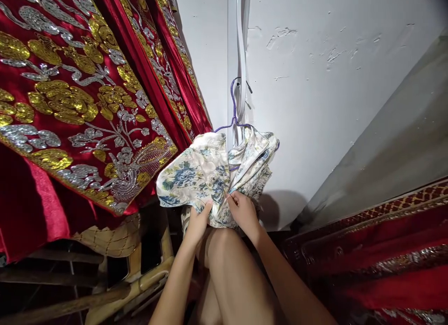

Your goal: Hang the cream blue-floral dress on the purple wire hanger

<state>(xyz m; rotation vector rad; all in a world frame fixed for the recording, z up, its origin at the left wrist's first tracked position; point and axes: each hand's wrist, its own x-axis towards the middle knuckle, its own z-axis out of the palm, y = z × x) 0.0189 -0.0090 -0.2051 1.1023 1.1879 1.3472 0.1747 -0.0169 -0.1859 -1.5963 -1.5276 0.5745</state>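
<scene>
A cream blouse [189, 176] with blue and green flowers hangs in front of me on a purple hanger [233, 101]. Its front partly overlaps, and the collar stands open near the top. My left hand [200, 220] grips the lower left side of the blouse, thumb on top and the other fingers hidden beneath the cloth. My right hand [242, 208] pinches the front edge near the middle of the garment, its fingertips pressed together. The blouse's lower end meets my raised knee [224, 241].
Red cloth [87, 96] with gold and silver sequin embroidery fills the left. The hanger hooks near a white pole [241, 45] by the white wall [315, 82]. A bamboo chair [140, 283] stands lower left; more red decorated cloth [402, 269] lies lower right.
</scene>
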